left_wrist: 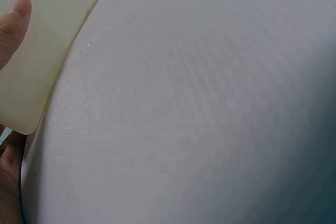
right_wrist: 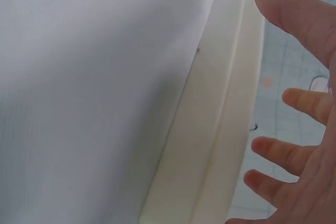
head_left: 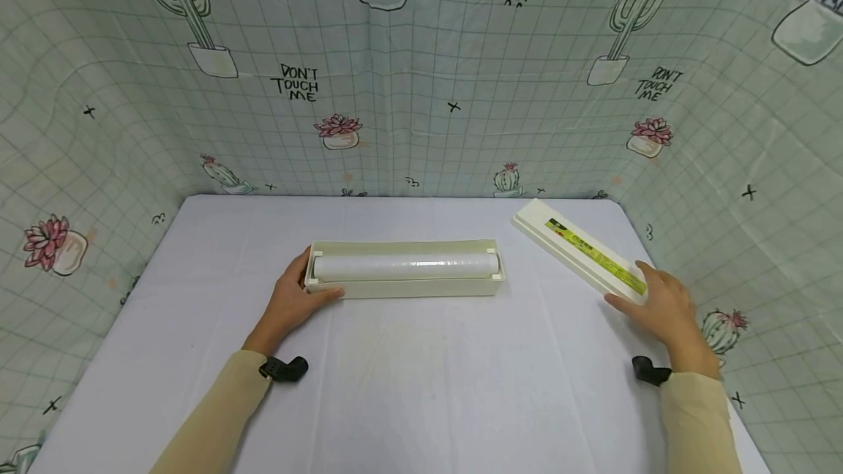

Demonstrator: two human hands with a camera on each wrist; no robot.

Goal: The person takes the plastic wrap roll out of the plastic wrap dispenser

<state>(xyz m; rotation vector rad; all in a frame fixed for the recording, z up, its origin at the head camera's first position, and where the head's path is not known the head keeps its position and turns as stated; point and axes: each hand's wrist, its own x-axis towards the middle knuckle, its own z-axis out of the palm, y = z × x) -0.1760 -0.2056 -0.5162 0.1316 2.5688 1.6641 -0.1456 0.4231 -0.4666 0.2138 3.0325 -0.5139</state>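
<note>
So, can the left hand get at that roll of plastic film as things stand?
Probably yes: the left hand grips the left end of the long box, the roll of plastic film lies uncovered in it, and the lid is off to the right.

Obs. box (left_wrist: pixel 59 32) at upper L, cream, w/ rounded corner low. Noted L hand (left_wrist: pixel 9 187) cut by frame edge, w/ thumb (left_wrist: pixel 12 29) on box side, rest partly seen below corner. Logged white cloth (left_wrist: pixel 173 98) over most of view, darker at R.
</note>
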